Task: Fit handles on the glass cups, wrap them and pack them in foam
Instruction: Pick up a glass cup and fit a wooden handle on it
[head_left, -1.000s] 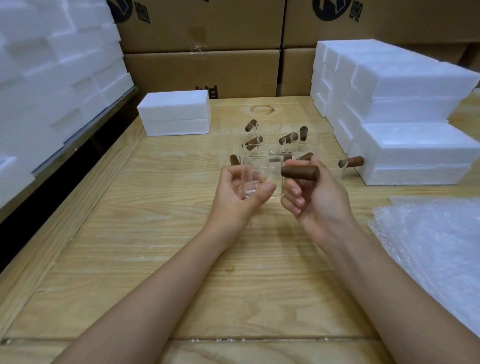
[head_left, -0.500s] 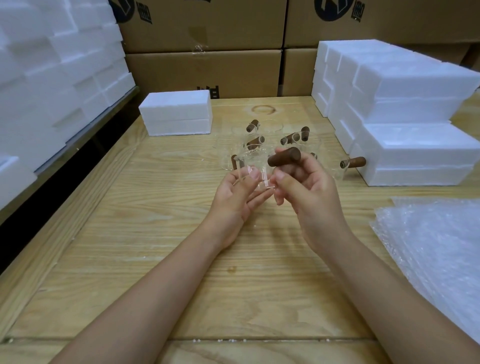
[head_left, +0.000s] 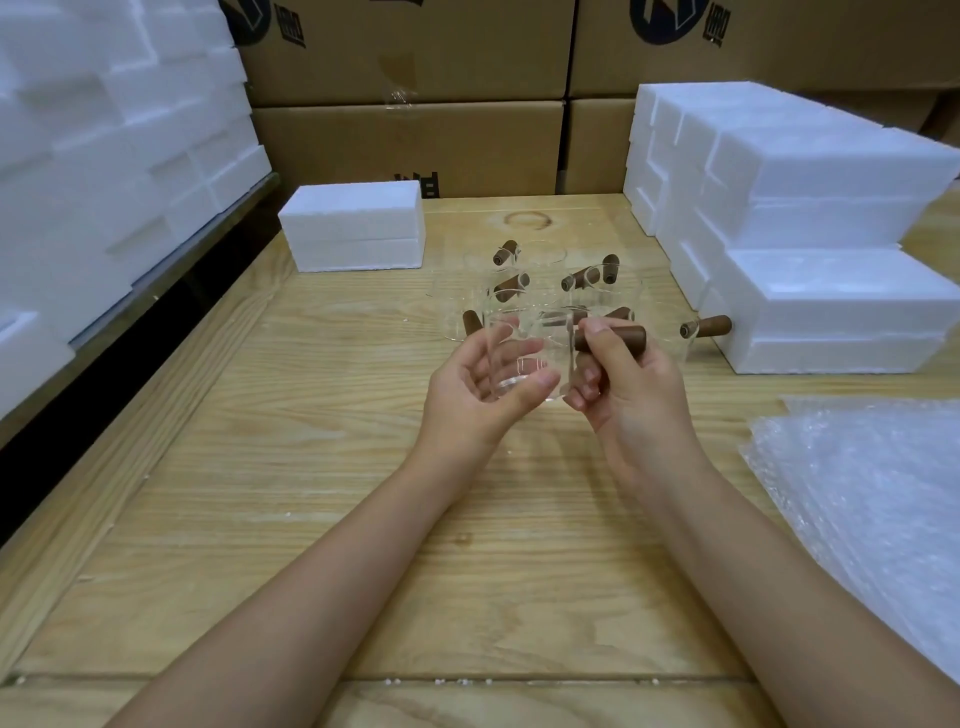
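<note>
A clear glass cup (head_left: 524, 358) sits upright in my left hand (head_left: 485, 387), whose fingers curl round its far side and thumb lies at its base. My right hand (head_left: 623, 384) grips a brown wooden handle (head_left: 613, 339) held level against the cup's right wall. Behind them, several more glass cups with brown handles (head_left: 545, 283) stand bunched on the wooden table (head_left: 311, 467). One more handled cup (head_left: 704, 328) rests by the foam on the right.
A white foam block (head_left: 356, 226) lies at the back left of the table. Stacked foam boxes (head_left: 810, 218) fill the right side. Bubble wrap sheets (head_left: 872, 499) lie at the near right. Foam stacks (head_left: 104, 130) line the left; cardboard boxes (head_left: 410, 78) stand behind.
The handle tilted up toward the cup half a second ago and is level again now. My left hand turned the cup upright and closed round it.
</note>
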